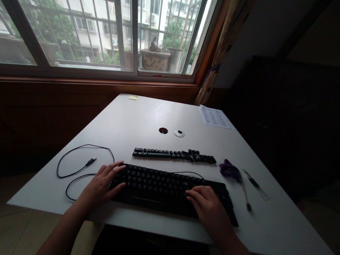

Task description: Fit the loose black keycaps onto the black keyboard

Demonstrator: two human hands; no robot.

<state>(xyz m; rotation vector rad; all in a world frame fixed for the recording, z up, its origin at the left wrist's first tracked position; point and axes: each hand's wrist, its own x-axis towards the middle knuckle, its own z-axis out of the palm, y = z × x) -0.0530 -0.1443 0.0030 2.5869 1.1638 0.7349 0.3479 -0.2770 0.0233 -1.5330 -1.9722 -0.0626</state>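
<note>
One black rectangular keyboard [155, 183] lies on one white tabletop [119, 125] beneath my two hands: my left hand [103, 182] rests at its left end, fingers spread, gripping nothing; my right hand [208, 202] curls over its right part, and I cannot tell whether it pinches anything. Behind the keyboard: one line of black plastic keycaps [167, 153]; left: one thin black cable [91, 161]; right: one crumpled purple cloth [230, 170], one wire-looped tool [254, 183].
</note>
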